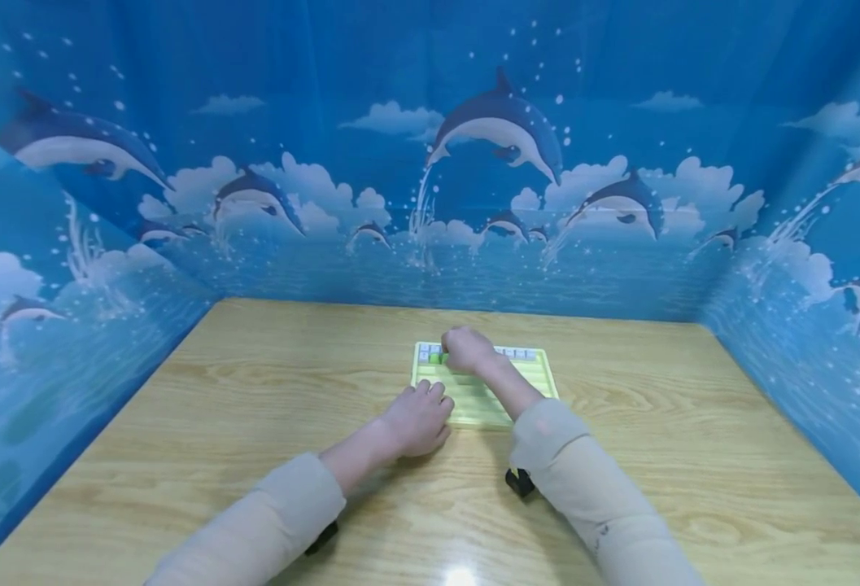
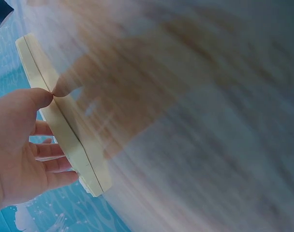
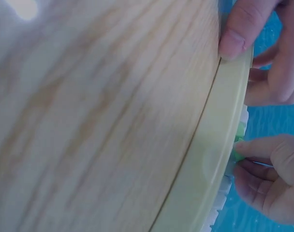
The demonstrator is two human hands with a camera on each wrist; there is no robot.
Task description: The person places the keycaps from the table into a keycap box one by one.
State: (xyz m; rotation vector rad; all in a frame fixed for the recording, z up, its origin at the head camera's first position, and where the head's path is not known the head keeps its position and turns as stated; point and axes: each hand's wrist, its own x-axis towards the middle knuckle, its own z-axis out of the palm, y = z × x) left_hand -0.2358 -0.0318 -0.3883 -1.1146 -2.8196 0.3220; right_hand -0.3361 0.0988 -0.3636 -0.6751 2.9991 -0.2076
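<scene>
A pale yellow-green tray [image 1: 484, 413] with ridged rows lies on the table. Small whitish-blue blocks [image 1: 521, 355] line its far row, and a green block [image 1: 435, 358] sits among them near the left. My left hand [image 1: 418, 419] holds the tray's near left corner, its thumb against the front side and the fingers over the top. At the far row, my right hand [image 1: 468, 350] pinches a small green piece [image 3: 238, 154] between thumb and forefinger. In the head view that hand hides part of the row.
The wooden table [image 1: 290, 358] stretches around the tray. A blue dolphin-print curtain [image 1: 371, 268] encloses its back and sides. A black wrist device [image 1: 520, 482] hangs below the right sleeve.
</scene>
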